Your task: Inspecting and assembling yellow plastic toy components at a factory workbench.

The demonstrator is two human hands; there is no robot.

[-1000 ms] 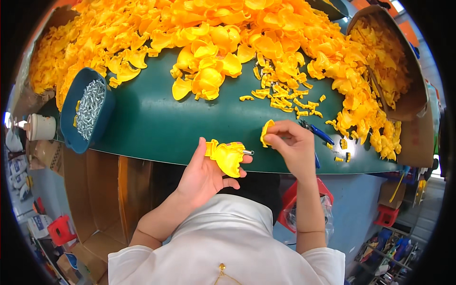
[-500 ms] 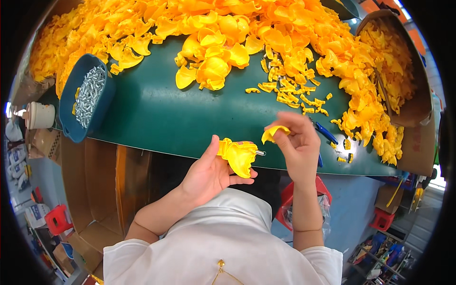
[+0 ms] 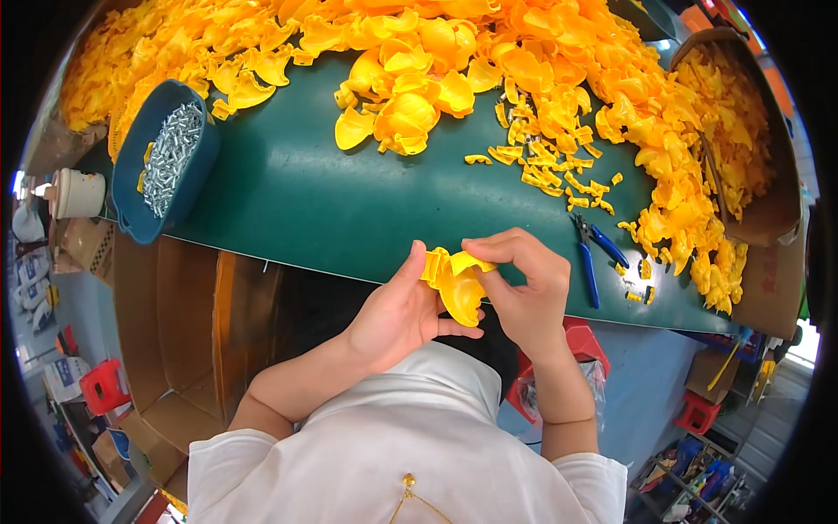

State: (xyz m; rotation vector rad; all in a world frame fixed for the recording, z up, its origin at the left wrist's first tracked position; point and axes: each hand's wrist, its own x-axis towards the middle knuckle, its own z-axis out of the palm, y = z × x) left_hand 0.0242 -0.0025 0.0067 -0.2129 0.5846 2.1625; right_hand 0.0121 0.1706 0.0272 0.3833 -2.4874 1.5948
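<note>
Near the table's front edge, my left hand (image 3: 393, 310) grips a curved yellow plastic shell (image 3: 458, 297) between thumb and fingers. My right hand (image 3: 531, 293) pinches a smaller yellow plastic piece (image 3: 471, 262) against the top of that shell. The two pieces touch; how they fit together is partly hidden by my fingers. The metal pin is out of sight. Blue-handled cutters (image 3: 592, 262) lie on the green table (image 3: 288, 192) to the right, with small yellow pieces (image 3: 559, 166) behind them.
A dark blue bin (image 3: 196, 188) of metal pins (image 3: 170, 157) stands at the left. Heaped yellow shells (image 3: 524, 44) fill the table's far side, and more fill a cardboard box (image 3: 777, 223) at right. A white tub (image 3: 80, 194) sits far left; a red stool (image 3: 583, 342) is below the table edge.
My right hand has moved left and down, bringing its small yellow piece onto the shell in my left hand. The metal pin has gone from view. The whole view has shifted slightly.
</note>
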